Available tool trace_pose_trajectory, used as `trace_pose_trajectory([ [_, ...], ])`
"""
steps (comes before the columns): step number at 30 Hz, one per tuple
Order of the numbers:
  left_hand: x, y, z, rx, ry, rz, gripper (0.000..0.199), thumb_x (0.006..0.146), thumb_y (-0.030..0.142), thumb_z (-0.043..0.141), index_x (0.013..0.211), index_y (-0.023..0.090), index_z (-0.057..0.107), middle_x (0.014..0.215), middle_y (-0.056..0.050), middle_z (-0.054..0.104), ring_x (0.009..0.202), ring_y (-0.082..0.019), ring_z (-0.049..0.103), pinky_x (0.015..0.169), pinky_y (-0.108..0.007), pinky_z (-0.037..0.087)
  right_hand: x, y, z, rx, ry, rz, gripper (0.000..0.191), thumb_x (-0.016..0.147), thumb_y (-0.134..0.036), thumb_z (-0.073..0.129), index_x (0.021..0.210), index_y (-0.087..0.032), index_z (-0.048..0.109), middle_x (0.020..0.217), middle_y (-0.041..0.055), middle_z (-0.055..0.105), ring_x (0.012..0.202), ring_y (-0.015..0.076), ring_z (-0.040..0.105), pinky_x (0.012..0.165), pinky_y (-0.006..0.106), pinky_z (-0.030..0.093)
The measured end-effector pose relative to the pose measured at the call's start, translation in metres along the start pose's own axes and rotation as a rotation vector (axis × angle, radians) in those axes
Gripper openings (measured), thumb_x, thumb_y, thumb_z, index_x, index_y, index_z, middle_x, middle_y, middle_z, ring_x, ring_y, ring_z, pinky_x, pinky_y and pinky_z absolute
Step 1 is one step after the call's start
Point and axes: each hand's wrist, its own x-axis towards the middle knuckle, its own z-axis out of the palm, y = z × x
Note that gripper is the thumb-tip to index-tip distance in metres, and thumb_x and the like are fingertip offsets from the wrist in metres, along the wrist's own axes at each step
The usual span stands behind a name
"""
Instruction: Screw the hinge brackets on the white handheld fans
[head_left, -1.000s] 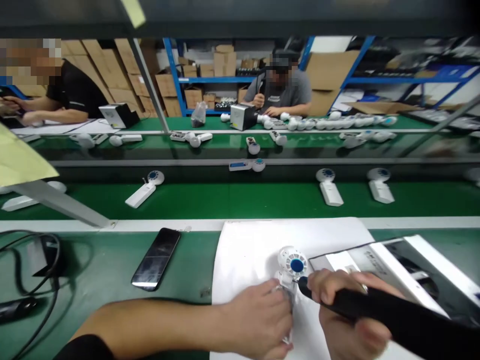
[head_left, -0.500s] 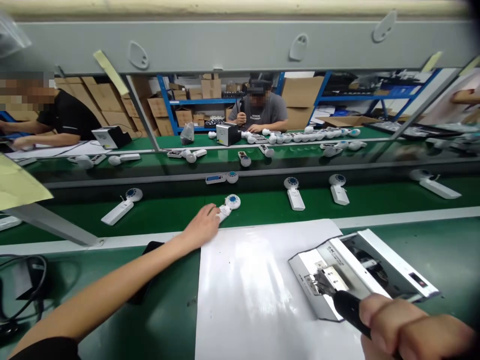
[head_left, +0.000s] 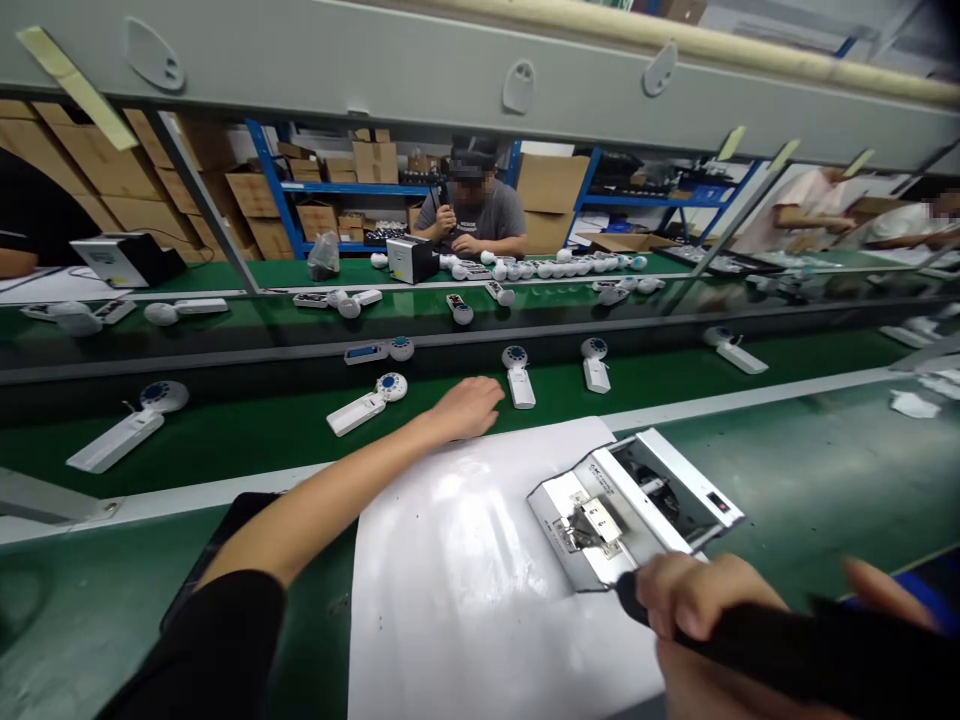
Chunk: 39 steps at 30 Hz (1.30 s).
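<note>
My left hand [head_left: 469, 408] lies flat on the green conveyor belt [head_left: 247, 440], holding nothing. A white handheld fan [head_left: 367, 405] with a blue-centred round head sits to its left, apart from my fingers. Another white fan [head_left: 519, 378] stands just beyond my fingertips to the right. My right hand [head_left: 705, 600] is wrapped around a black electric screwdriver [head_left: 780, 640], whose tip points left toward an open silver metal machine [head_left: 630, 505]. That machine rests on a white sheet [head_left: 450, 600]. The tip does not touch it.
A black phone [head_left: 232, 530] lies partly under my left forearm. Further white fans stand along the belt, with more beyond a dark rail. A co-worker [head_left: 472, 205] sits across the line, before blue shelving stacked with cardboard boxes. A grey beam runs overhead.
My left hand has let go of the fan and moved right along the belt. That fan now sits further left. The view has swung, and my right hand still holds the screwdriver.
</note>
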Motion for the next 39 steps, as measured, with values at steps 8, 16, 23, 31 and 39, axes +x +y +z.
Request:
trace_pose_trajectory([
  [8, 0.039, 0.015, 0.02, -0.082, 0.041, 0.03, 0.03, 0.111, 0.038, 0.071, 0.132, 0.016, 0.071, 0.138, -0.012, 0.07, 0.13, -0.029, 0.067, 0.115, -0.053, 0.057, 0.027, 0.014, 0.047, -0.078, 0.036, -0.048, 0.063, 0.093, -0.091, 0.055, 0.113, -0.032, 0.053, 0.053, -0.013, 0.053, 0.034, 0.0137, 0.037, 0.035, 0.028, 0.04],
  [16, -0.136, 0.09, 0.014, -0.22, 0.054, 0.256, 0.009, 0.108, 0.022, 0.059, 0.104, 0.017, 0.066, 0.106, -0.01, 0.067, 0.1, -0.026, 0.058, 0.096, -0.04, 0.049, 0.034, 0.046, 0.048, -0.179, -0.005, -0.098, 0.067, 0.087, -0.088, 0.071, 0.109, -0.027, 0.054, 0.054, -0.0115, 0.056, 0.035, 0.0138, 0.044, 0.035, 0.028, 0.042],
  [23, -0.201, 0.155, 0.04, -0.379, 0.081, 0.43, 0.016, 0.109, 0.03, 0.064, 0.098, 0.019, 0.064, 0.099, -0.008, 0.066, 0.093, -0.024, 0.058, 0.088, -0.039, 0.046, 0.02, 0.05, 0.053, -0.261, -0.009, -0.085, 0.065, 0.09, -0.084, 0.072, 0.116, -0.027, 0.055, 0.056, -0.0121, 0.057, 0.036, 0.0131, 0.044, 0.036, 0.028, 0.042],
  [31, -0.196, 0.151, 0.039, -0.444, 0.17, 0.532, 0.022, 0.113, 0.03, 0.061, 0.096, 0.018, 0.069, 0.098, -0.007, 0.07, 0.1, -0.023, 0.064, 0.095, -0.038, 0.049, -0.011, 0.046, 0.104, 0.04, -0.169, 0.154, 0.065, 0.1, -0.089, 0.041, 0.124, -0.031, 0.061, 0.058, -0.0122, 0.056, 0.035, 0.0117, 0.039, 0.035, 0.028, 0.041],
  [39, -0.195, 0.154, 0.043, -0.442, 0.229, 0.515, 0.018, 0.108, 0.033, 0.07, 0.096, 0.019, 0.071, 0.097, -0.007, 0.072, 0.103, -0.025, 0.066, 0.101, -0.038, 0.051, -0.023, 0.074, 0.114, 0.055, -0.213, 0.185, 0.06, 0.096, -0.084, 0.062, 0.123, -0.031, 0.062, 0.059, -0.0125, 0.057, 0.038, 0.0117, 0.043, 0.04, 0.027, 0.047],
])
